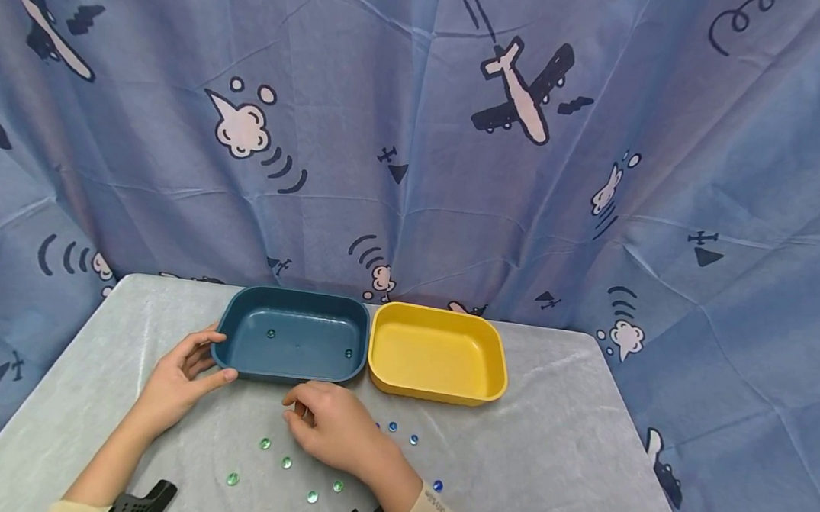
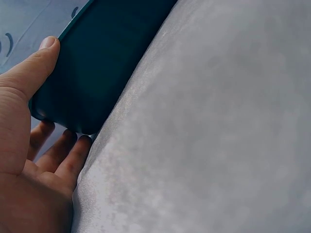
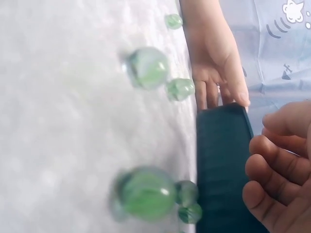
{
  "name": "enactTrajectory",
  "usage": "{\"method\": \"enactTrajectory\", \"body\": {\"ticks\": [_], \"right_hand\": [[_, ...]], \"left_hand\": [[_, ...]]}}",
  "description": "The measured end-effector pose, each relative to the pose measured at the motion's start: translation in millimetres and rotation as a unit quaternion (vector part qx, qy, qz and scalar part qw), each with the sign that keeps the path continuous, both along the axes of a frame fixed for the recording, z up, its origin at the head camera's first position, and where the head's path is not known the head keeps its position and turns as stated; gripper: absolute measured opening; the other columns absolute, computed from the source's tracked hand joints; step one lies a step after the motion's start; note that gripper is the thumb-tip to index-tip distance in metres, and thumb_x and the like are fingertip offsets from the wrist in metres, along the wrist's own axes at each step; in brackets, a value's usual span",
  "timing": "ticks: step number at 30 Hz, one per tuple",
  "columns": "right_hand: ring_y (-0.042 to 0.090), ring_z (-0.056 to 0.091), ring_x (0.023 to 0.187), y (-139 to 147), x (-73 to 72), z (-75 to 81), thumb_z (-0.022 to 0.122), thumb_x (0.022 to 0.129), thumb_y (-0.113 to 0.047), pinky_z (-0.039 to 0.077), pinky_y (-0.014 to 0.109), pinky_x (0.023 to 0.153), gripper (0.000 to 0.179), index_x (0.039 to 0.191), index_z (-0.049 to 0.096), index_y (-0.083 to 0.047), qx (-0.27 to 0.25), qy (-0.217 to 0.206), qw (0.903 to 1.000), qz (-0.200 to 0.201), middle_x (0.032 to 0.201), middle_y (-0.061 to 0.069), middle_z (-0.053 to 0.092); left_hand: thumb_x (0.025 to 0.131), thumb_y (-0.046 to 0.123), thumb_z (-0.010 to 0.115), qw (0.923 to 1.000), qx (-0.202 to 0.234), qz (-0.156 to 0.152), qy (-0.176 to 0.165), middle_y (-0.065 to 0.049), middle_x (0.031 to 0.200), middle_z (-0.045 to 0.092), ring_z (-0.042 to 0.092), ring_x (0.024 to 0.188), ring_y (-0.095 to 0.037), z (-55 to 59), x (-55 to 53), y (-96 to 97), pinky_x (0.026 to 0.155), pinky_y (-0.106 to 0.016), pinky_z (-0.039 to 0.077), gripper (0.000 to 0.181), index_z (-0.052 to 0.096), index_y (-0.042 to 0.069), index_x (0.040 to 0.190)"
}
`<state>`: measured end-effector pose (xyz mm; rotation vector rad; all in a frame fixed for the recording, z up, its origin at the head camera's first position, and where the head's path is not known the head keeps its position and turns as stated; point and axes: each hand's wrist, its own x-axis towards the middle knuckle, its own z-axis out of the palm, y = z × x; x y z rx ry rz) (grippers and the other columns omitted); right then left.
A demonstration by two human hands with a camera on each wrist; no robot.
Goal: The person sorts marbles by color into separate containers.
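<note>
My left hand (image 1: 174, 383) holds the left end of a dark blue plastic bin (image 1: 288, 379), thumb by the front corner and fingers along the end wall. The left wrist view shows the thumb (image 2: 41, 63) against the bin's side. Two small glass marbles lie inside, one green (image 1: 271, 333) near the left and one (image 1: 348, 353) at the right. Just in front of the bin, my right hand (image 1: 337, 425) hovers with loosely bent fingers (image 3: 265, 170); nothing shows between them. Several green glass marbles (image 1: 286, 462) lie on the table nearby.
A yellow bin (image 1: 438, 393) stands right beside the blue one. Several blue marbles (image 1: 413, 439) lie to the right of my right hand, one partly hidden by it. A grey cloth covers the table (image 1: 566, 446); a blue patterned curtain (image 1: 333, 130) hangs behind it.
</note>
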<state>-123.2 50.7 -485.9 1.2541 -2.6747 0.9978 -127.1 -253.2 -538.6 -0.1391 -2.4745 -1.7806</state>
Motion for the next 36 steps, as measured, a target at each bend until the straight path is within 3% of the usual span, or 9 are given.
{"method": "enactTrajectory", "body": {"ticks": [3, 5, 7, 11, 13, 21, 27, 29, 36], "right_hand": [[-0.006, 0.052, 0.08, -2.3, 1.0, -3.7, 0.073, 0.105, -0.016, 0.044, 0.004, 0.07, 0.01, 0.113, 0.078, -0.014, 0.004, -0.009, 0.9999, 0.006, 0.089, -0.014, 0.062], [-0.006, 0.051, 0.079, -3.4, 1.1, -6.4, 0.073, 0.105, -0.016, 0.044, 0.004, 0.069, 0.01, 0.113, 0.078, -0.014, 0.007, -0.02, 0.9997, 0.008, 0.088, -0.015, 0.06], [-0.006, 0.05, 0.078, -4.5, 1.2, -8.1, 0.073, 0.105, -0.016, 0.044, 0.005, 0.068, 0.011, 0.115, 0.078, -0.013, 0.009, -0.036, 0.9992, 0.011, 0.087, -0.015, 0.059], [-0.005, 0.051, 0.077, -7.2, 1.6, -9.1, 0.073, 0.106, -0.016, 0.046, 0.006, 0.068, 0.013, 0.117, 0.078, -0.013, 0.018, -0.07, 0.9972, 0.021, 0.087, -0.015, 0.06], [-0.006, 0.052, 0.078, -8.5, 2.1, -9.5, 0.073, 0.106, -0.017, 0.047, 0.007, 0.069, 0.013, 0.118, 0.078, -0.013, 0.025, -0.084, 0.9958, 0.027, 0.088, -0.016, 0.06], [-0.009, 0.052, 0.075, -12.9, 5.5, -15.5, 0.073, 0.107, -0.019, 0.046, 0.006, 0.068, 0.014, 0.12, 0.078, -0.015, 0.043, -0.083, 0.9946, 0.043, 0.087, -0.018, 0.062], [-0.01, 0.051, 0.074, -16.0, 5.5, -19.5, 0.073, 0.107, -0.019, 0.045, 0.005, 0.068, 0.014, 0.119, 0.078, -0.016, 0.053, -0.077, 0.9946, 0.046, 0.086, -0.019, 0.062], [-0.01, 0.051, 0.073, -17.1, 5.6, -20.8, 0.073, 0.107, -0.02, 0.044, 0.005, 0.067, 0.015, 0.12, 0.078, -0.015, 0.058, -0.078, 0.9941, 0.048, 0.085, -0.019, 0.062], [-0.011, 0.051, 0.073, -20.1, 6.4, -26.1, 0.075, 0.106, -0.022, 0.044, 0.004, 0.067, 0.017, 0.122, 0.077, -0.015, 0.067, -0.08, 0.9933, 0.051, 0.085, -0.02, 0.062]], "left_hand": [[0.099, 0.013, 0.084, 1.0, 0.001, 0.0, 0.002, -0.027, 0.174, 0.03, 0.053, 0.139, -0.009, -1.1, 0.4, -0.4, 0.099, -0.008, 0.052, 0.064, 0.051, 0.001, 0.153], [0.099, 0.014, 0.084, 1.0, 0.0, 0.0, 0.003, -0.027, 0.174, 0.03, 0.05, 0.135, 0.0, -1.3, 0.4, -0.5, 0.098, -0.009, 0.052, 0.064, 0.052, 0.002, 0.153], [0.1, 0.014, 0.084, 1.0, -0.002, 0.0, 0.002, -0.027, 0.174, 0.03, 0.053, 0.139, -0.009, -1.2, 0.2, -0.6, 0.098, -0.009, 0.052, 0.064, 0.051, 0.002, 0.153], [0.1, 0.015, 0.084, 1.0, -0.004, 0.0, -0.003, -0.026, 0.174, 0.029, 0.049, 0.146, -0.046, -0.7, -0.1, -0.8, 0.098, -0.008, 0.052, 0.065, 0.051, 0.002, 0.154], [0.1, 0.015, 0.084, 1.0, -0.003, -0.001, -0.004, -0.026, 0.174, 0.029, 0.046, 0.145, -0.053, -0.8, -0.3, -1.0, 0.098, -0.008, 0.052, 0.065, 0.05, 0.001, 0.154], [0.1, 0.015, 0.084, 1.0, -0.002, -0.002, -0.001, -0.026, 0.174, 0.029, 0.052, 0.136, -0.004, -2.3, 0.4, -1.5, 0.098, -0.01, 0.053, 0.064, 0.05, 0.002, 0.154], [0.101, 0.014, 0.083, 1.0, 0.0, -0.002, -0.001, -0.026, 0.174, 0.029, 0.052, 0.144, -0.035, -0.9, 0.1, -1.4, 0.097, -0.01, 0.053, 0.063, 0.05, 0.001, 0.153], [0.101, 0.013, 0.083, 1.0, 0.002, -0.003, -0.001, -0.027, 0.174, 0.029, 0.052, 0.144, -0.037, -0.8, 0.2, -1.5, 0.098, -0.01, 0.053, 0.063, 0.05, 0.001, 0.153], [0.1, 0.013, 0.084, 1.0, 0.007, -0.005, 0.001, -0.027, 0.174, 0.029, 0.05, 0.13, 0.006, -1.5, 0.4, -1.9, 0.098, -0.01, 0.054, 0.063, 0.051, 0.001, 0.153]]}}
